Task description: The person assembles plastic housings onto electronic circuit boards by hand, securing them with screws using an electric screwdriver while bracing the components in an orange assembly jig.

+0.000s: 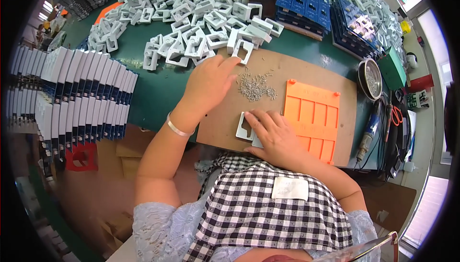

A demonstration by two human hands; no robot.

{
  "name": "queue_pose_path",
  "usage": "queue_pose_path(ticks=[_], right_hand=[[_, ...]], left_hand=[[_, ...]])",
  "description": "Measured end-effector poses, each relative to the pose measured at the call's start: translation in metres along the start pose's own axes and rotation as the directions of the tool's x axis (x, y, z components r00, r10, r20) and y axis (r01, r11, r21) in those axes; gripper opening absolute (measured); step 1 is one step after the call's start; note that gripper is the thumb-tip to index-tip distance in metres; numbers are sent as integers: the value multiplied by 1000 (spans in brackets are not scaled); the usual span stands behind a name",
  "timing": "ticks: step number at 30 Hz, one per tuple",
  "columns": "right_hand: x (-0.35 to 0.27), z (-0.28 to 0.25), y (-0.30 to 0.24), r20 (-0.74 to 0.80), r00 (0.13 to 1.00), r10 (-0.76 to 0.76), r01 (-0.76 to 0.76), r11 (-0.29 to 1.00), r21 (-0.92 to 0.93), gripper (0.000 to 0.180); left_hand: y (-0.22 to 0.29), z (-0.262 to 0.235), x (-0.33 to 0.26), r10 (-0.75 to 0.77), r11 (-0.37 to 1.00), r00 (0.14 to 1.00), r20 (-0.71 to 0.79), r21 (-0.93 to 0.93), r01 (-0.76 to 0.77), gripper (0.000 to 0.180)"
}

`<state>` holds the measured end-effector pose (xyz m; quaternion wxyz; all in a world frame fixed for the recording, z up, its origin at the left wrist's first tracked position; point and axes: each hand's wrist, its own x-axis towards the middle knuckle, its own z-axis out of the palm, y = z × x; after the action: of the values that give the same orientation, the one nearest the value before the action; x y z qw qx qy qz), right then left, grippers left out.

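Hands at a green bench (158, 94) covered in part by a brown board (297, 70). The right hand (275, 135) lies flat, fingers spread, pressing a pale grey plastic frame (243, 127) against the board near its front edge; a second flat piece seems to sit under the palm, though it is mostly hidden. The left hand (211, 82) reaches forward, its fingertips closing on one white frame (243, 50) at the near edge of the heap of white frames (191, 17).

Handling, by judgement: each frame looks light, stiff moulded plastic with a square opening, smooth but easy to pinch by one side wall or through the opening; unlikely to break under ordinary grip.

Counts: one frame under the right hand, one at the left fingertips; the heap holds far too many to count. One orange slotted tray (311, 118) lies on the board, one loose pile of small screws (256, 88) beside it, and one round metal bowl (370, 77) further right. One powered screwdriver (368, 135) rests at the bench edge.
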<state>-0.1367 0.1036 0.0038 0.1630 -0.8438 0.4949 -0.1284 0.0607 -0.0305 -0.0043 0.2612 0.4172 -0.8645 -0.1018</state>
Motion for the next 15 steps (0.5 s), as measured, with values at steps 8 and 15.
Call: queue_pose_path(ticks=[8, 15], right_hand=[[0, 2, 2, 8, 1000, -15, 15, 1000, -14, 68], [-2, 6, 10, -34, 998, -43, 43, 999, -9, 67]], left_hand=[[-29, 20, 23, -105, 992, 989, 106, 87, 96, 27], [-29, -59, -44, 73, 917, 986, 152, -399, -6, 24]])
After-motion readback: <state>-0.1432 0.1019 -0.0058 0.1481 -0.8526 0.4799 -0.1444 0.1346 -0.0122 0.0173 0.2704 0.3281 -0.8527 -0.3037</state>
